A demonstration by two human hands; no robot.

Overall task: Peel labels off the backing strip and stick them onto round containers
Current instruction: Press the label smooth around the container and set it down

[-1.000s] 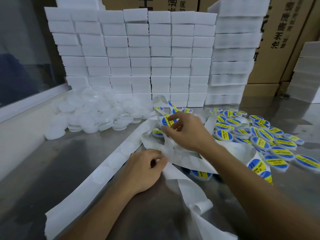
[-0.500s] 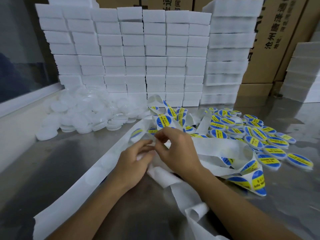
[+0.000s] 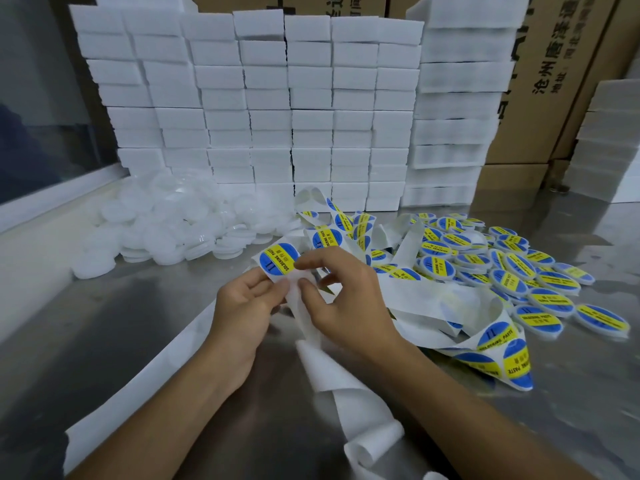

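Above the grey metal worktop (image 3: pixel 104 341), the left hand (image 3: pixel 242 306) pinches the white paper backing strip (image 3: pixel 332 372) while the right hand (image 3: pixel 346 299) pinches the round blue-and-yellow label (image 3: pixel 278 262) at its edge. Labelled round containers (image 3: pixel 540 282) lie to the right, plain white ones (image 3: pixel 166 230) to the left.

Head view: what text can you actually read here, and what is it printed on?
"SOLDERING PASTE" on the round label pinched by the left hand and right hand.
"沧州" begins the print on the cardboard box; the rest is cut off or blurred.
The labelled containers carry print too small to read.
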